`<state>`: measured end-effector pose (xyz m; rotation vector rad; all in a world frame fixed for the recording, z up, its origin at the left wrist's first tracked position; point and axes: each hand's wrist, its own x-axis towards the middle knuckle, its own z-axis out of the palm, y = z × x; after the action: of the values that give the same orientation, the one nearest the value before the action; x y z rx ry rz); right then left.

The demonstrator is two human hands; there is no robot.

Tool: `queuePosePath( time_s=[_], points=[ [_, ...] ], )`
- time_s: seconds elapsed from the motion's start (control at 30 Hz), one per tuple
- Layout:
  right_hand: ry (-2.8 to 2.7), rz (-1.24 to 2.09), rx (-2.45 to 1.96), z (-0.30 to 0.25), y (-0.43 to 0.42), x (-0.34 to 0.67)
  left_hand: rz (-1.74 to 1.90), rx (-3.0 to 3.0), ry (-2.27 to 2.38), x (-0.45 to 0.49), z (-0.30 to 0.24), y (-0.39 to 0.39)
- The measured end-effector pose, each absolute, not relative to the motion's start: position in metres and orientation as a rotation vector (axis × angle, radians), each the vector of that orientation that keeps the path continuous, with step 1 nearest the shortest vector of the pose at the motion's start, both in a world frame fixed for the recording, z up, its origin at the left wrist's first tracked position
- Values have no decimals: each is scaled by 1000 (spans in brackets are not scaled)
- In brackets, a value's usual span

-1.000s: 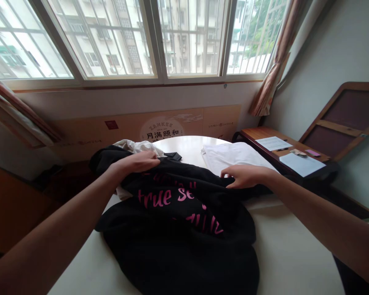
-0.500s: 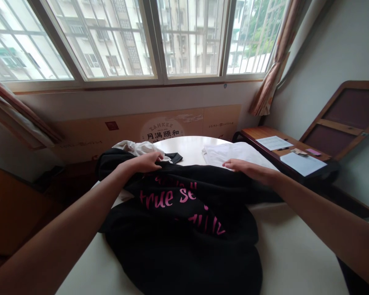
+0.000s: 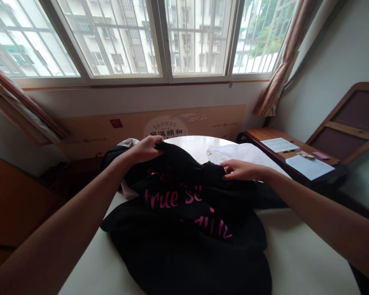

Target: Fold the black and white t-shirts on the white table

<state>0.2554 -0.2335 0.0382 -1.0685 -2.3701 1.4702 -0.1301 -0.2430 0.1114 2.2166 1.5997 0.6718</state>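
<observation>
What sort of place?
Likely a room in a home: orange and white fabric curtains beside a barred glass window, a black pink-lettered garment on a round white table.

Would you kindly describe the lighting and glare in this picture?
Head view: bright daylight fills the barred window; glare brightens the far end of the white table; low on the black pink-lettered top, little detail shows.
</observation>
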Motion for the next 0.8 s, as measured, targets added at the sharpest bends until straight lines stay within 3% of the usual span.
queuePosePath(
  time_s=[0.17,0.4,0.53,0.7,0.8],
  points=[
    [-2285,906,-1225,38,-223,260,618,2078,1629,-136,115,-231],
    [-2141,537,-1511,70,-165,255,805,2263,1970,-133,117,-173],
    [-1901,260,-1690,99,-132,234,730,2240,2071,-119,115,-159],
    [-2153,366,-1430,105,-203,210,441,2377,1783,-102,115,-227],
    [-2562,591,-826,70,-312,212,421,2393,1754,-111,103,-305]
  ],
)
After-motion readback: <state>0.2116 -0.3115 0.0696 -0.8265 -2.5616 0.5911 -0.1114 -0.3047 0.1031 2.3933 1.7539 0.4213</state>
